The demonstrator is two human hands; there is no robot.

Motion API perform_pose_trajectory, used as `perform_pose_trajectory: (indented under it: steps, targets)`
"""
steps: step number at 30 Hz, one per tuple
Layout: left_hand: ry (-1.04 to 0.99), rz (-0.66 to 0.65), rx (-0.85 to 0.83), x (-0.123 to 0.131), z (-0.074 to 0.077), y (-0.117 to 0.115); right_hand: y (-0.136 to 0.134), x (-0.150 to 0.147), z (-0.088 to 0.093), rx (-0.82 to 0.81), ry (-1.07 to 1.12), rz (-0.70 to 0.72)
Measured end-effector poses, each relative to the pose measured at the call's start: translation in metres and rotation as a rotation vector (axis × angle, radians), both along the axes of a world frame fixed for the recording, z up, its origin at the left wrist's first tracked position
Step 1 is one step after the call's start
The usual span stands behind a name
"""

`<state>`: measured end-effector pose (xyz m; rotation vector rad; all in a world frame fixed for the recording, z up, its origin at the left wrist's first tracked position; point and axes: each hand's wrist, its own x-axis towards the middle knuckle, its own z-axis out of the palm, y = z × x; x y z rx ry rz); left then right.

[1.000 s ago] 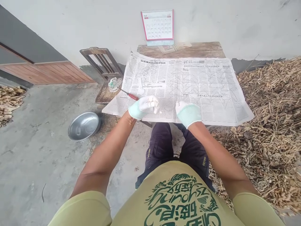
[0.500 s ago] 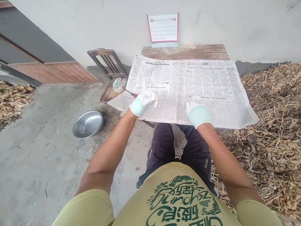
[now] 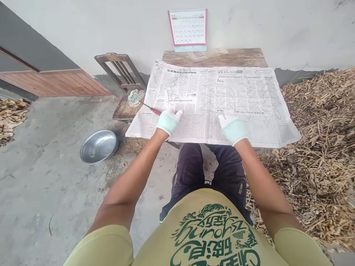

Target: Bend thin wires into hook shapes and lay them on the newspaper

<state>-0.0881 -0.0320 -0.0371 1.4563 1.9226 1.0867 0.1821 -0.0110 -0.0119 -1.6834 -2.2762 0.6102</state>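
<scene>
My left hand (image 3: 170,119), in a white glove with a pale green cuff, is closed over the left half of a spread newspaper (image 3: 191,129). Beside its knuckles lies a thin dark-shafted tool with a red handle (image 3: 156,111), perhaps a screwdriver; its handle end reaches the glove. A white strip (image 3: 166,96) shows just beyond that hand. My right hand (image 3: 233,127), gloved alike, is curled over the paper's right half near the front edge, thumb pointing left. Whatever the fingers hold is hidden. Dark scribbled lines cover parts of the print.
Under the newspaper is a wooden table (image 3: 244,55), with a desk calendar (image 3: 188,29) at the wall. Left of it stands a wooden chair (image 3: 122,111) bearing a crumpled white-green cloth (image 3: 135,98). A metal basin (image 3: 99,147) is on the floor; dry stalks (image 3: 321,155) lie heaped at right.
The view has shifted slightly. My left hand has drawn a little toward me and lowered, uncovering more of the red handle. My right hand has moved little.
</scene>
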Motion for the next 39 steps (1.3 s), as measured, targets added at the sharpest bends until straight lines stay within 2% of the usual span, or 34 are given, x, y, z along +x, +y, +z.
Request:
perform_pose_trajectory:
  steps: [3, 8, 11, 13, 16, 18, 21, 25, 28, 32, 36, 39]
  targets:
    - [0.056, 0.006, 0.018, 0.011, 0.000, -0.004, 0.004, 0.006, 0.012, -0.021, 0.087, -0.105]
    - [0.043, -0.066, -0.025, 0.031, 0.000, -0.015, 0.004, 0.019, 0.025, -0.115, 0.358, -0.114]
    - [0.036, -0.103, -0.034, 0.051, 0.000, -0.023, 0.004, 0.027, 0.030, -0.116, 0.451, -0.121]
    - [0.040, -0.177, -0.034, 0.069, -0.003, -0.026, 0.004, 0.032, 0.032, -0.113, 0.487, -0.147]
    - [0.079, -0.354, -0.015, 0.097, -0.010, -0.025, 0.002, 0.041, 0.030, -0.127, 0.535, -0.202]
    - [0.092, -0.413, -0.030, 0.111, -0.014, -0.022, -0.002, 0.046, 0.026, -0.159, 0.579, -0.224]
    - [-0.048, -0.340, -0.056, 0.122, -0.014, -0.018, -0.012, 0.050, 0.018, -0.212, 0.613, -0.247]
    - [-0.323, -0.235, -0.068, 0.123, 0.001, -0.019, -0.028, 0.050, 0.011, -0.252, 0.635, -0.224]
    - [-0.478, -0.230, -0.068, 0.121, 0.012, -0.022, -0.040, 0.047, 0.007, -0.230, 0.619, -0.141]
    - [-0.563, -0.270, -0.021, 0.116, 0.016, -0.026, -0.049, 0.041, 0.004, -0.266, 0.544, -0.056]
    - [-0.453, -0.289, -0.002, 0.113, 0.017, -0.033, -0.052, 0.038, 0.003, -0.136, 0.295, -0.022]
    - [-0.316, -0.239, -0.046, 0.116, 0.022, -0.039, -0.054, 0.037, 0.003, 0.063, 0.063, 0.138]
